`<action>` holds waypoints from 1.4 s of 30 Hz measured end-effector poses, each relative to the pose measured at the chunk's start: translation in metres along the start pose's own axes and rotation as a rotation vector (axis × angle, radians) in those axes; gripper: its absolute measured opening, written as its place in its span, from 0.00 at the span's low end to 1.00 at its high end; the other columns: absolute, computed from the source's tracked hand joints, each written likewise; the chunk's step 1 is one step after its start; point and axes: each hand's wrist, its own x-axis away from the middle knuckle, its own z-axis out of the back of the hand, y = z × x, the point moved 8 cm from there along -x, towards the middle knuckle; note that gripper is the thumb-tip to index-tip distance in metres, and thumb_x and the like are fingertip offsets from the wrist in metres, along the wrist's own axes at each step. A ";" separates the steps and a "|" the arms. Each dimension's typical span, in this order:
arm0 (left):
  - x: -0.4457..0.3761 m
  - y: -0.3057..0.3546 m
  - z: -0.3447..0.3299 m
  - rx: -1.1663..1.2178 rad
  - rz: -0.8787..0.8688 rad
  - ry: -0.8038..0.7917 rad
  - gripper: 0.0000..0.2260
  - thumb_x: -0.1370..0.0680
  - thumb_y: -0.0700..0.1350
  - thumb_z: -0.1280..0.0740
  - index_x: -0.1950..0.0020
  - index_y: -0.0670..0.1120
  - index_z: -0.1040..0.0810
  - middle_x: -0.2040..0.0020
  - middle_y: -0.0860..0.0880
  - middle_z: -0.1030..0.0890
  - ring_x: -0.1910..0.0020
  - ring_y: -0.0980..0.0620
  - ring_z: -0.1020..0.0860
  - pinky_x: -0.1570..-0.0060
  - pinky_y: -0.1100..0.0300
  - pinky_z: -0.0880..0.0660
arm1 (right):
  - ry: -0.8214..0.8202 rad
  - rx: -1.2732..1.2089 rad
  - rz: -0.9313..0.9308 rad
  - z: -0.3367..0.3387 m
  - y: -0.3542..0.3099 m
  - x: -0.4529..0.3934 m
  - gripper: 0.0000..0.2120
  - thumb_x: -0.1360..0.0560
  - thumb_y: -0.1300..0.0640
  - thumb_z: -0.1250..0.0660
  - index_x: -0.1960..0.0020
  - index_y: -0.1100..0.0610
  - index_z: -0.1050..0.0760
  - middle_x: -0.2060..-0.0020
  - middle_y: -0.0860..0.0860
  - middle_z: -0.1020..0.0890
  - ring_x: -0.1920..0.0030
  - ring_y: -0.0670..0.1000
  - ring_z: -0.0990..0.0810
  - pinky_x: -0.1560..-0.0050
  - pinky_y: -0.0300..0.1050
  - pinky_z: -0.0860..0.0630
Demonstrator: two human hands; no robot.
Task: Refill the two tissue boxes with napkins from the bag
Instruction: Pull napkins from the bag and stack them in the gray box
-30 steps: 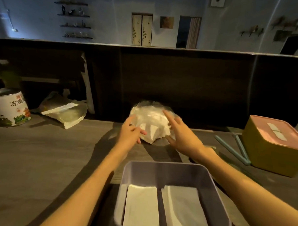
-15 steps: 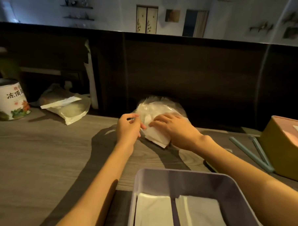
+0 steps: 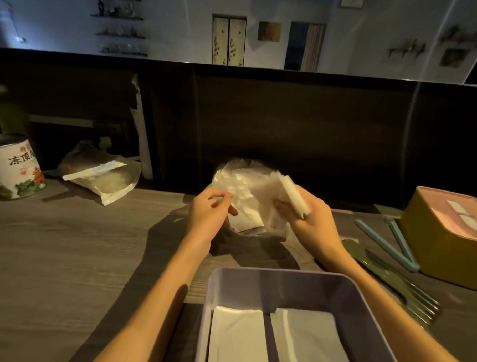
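Note:
A clear plastic bag of white napkins lies on the wooden table against the dark back panel. My left hand pinches the bag's near left edge. My right hand grips a thick stack of white napkins, lifted half out of the bag's right side. Close in front of me stands an open lilac tissue box with two flat piles of napkins inside. A yellow tissue box with a pink lid, a napkin showing in its slot, sits at the right edge.
A white tea tin and a crumpled plastic packet stand at the far left. Two blue sealing clips and a dark green lid with forks lie between the two boxes.
My right hand went into the bag, closed around a stack of napkins and drew it up and to the right. My left hand shifted onto the bag's edge and holds it.

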 end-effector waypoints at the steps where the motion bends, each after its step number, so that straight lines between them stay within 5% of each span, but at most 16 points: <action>1: 0.002 0.002 -0.003 0.015 -0.007 -0.020 0.07 0.18 0.46 0.34 0.43 0.46 0.20 0.61 0.50 0.16 0.67 0.55 0.23 0.65 0.63 0.24 | 0.004 -0.165 -0.112 0.003 0.002 0.003 0.09 0.21 0.55 0.29 0.42 0.46 0.22 0.52 0.44 0.16 0.48 0.42 0.17 0.52 0.35 0.20; 4: 0.011 0.009 -0.019 0.101 0.026 -0.145 0.16 0.19 0.57 0.35 0.40 0.47 0.20 0.53 0.48 0.15 0.59 0.52 0.18 0.61 0.63 0.20 | -0.064 -0.530 -0.390 0.006 0.009 0.014 0.14 0.23 0.49 0.29 0.39 0.47 0.25 0.45 0.50 0.17 0.45 0.51 0.16 0.51 0.45 0.17; 7: 0.034 0.010 -0.048 0.359 0.214 -0.460 0.26 0.21 0.68 0.44 0.37 0.52 0.21 0.44 0.48 0.15 0.46 0.49 0.15 0.49 0.54 0.18 | -0.189 -0.615 -0.478 0.002 0.010 0.021 0.24 0.28 0.46 0.27 0.34 0.46 0.27 0.45 0.50 0.15 0.44 0.52 0.15 0.46 0.51 0.17; 12: 0.058 0.010 -0.073 0.554 0.309 -0.691 0.33 0.25 0.72 0.47 0.35 0.51 0.21 0.38 0.42 0.18 0.38 0.41 0.19 0.33 0.41 0.27 | -0.206 -0.722 -0.598 -0.006 0.016 0.022 0.20 0.24 0.53 0.27 0.34 0.52 0.24 0.46 0.54 0.13 0.46 0.55 0.14 0.51 0.52 0.16; 16: 0.058 0.001 -0.080 0.393 0.315 -0.656 0.25 0.22 0.62 0.34 0.31 0.49 0.25 0.40 0.44 0.17 0.39 0.45 0.18 0.34 0.45 0.25 | -0.171 -0.662 -0.672 -0.005 0.024 0.024 0.22 0.25 0.50 0.26 0.33 0.55 0.24 0.45 0.56 0.14 0.47 0.54 0.13 0.51 0.51 0.16; 19: 0.054 0.001 -0.080 0.463 0.316 -0.595 0.18 0.19 0.57 0.36 0.34 0.49 0.23 0.42 0.45 0.15 0.42 0.46 0.17 0.36 0.46 0.23 | -0.151 -0.687 -0.721 -0.005 0.026 0.024 0.21 0.25 0.45 0.28 0.35 0.53 0.23 0.45 0.55 0.14 0.46 0.55 0.14 0.45 0.53 0.16; 25: 0.044 -0.008 -0.075 0.552 0.391 -0.494 0.24 0.21 0.57 0.32 0.28 0.49 0.29 0.37 0.44 0.18 0.40 0.44 0.18 0.44 0.49 0.19 | -0.005 -0.714 -0.753 0.006 0.031 0.025 0.15 0.18 0.49 0.35 0.35 0.56 0.26 0.42 0.56 0.16 0.43 0.56 0.15 0.38 0.58 0.20; 30: 0.039 -0.009 -0.068 0.792 0.447 -0.442 0.20 0.19 0.52 0.33 0.30 0.46 0.30 0.39 0.41 0.19 0.41 0.42 0.19 0.48 0.50 0.20 | 0.067 -0.529 -0.666 0.018 0.028 0.022 0.10 0.16 0.46 0.39 0.42 0.52 0.28 0.47 0.51 0.19 0.47 0.51 0.18 0.51 0.46 0.21; 34: 0.021 -0.015 -0.056 0.744 0.391 -0.317 0.32 0.25 0.33 0.29 0.23 0.47 0.35 0.30 0.49 0.26 0.30 0.50 0.26 0.42 0.70 0.28 | 0.147 -0.324 -0.551 0.038 0.023 0.016 0.15 0.16 0.46 0.39 0.38 0.55 0.25 0.47 0.52 0.18 0.46 0.51 0.17 0.49 0.47 0.20; 37: 0.026 -0.011 -0.058 0.779 0.404 -0.359 0.30 0.24 0.31 0.31 0.25 0.47 0.34 0.39 0.61 0.26 0.43 0.61 0.21 0.48 0.78 0.29 | 0.199 -0.285 -0.451 0.053 0.014 0.011 0.10 0.18 0.47 0.35 0.42 0.50 0.22 0.46 0.50 0.17 0.44 0.52 0.17 0.42 0.54 0.19; 39: 0.033 -0.008 -0.059 0.847 0.370 -0.374 0.17 0.19 0.39 0.33 0.30 0.49 0.28 0.44 0.54 0.19 0.52 0.59 0.17 0.54 0.69 0.22 | 0.204 -0.292 -0.398 0.058 0.006 0.008 0.13 0.21 0.45 0.32 0.40 0.50 0.21 0.45 0.49 0.16 0.44 0.52 0.17 0.44 0.54 0.17; 42: 0.036 -0.014 -0.065 0.853 0.459 -0.344 0.17 0.19 0.48 0.33 0.31 0.47 0.29 0.39 0.39 0.20 0.43 0.40 0.19 0.52 0.47 0.19 | 0.123 -0.337 -0.360 0.054 -0.002 0.005 0.20 0.23 0.44 0.31 0.35 0.51 0.21 0.46 0.48 0.15 0.46 0.50 0.14 0.48 0.52 0.15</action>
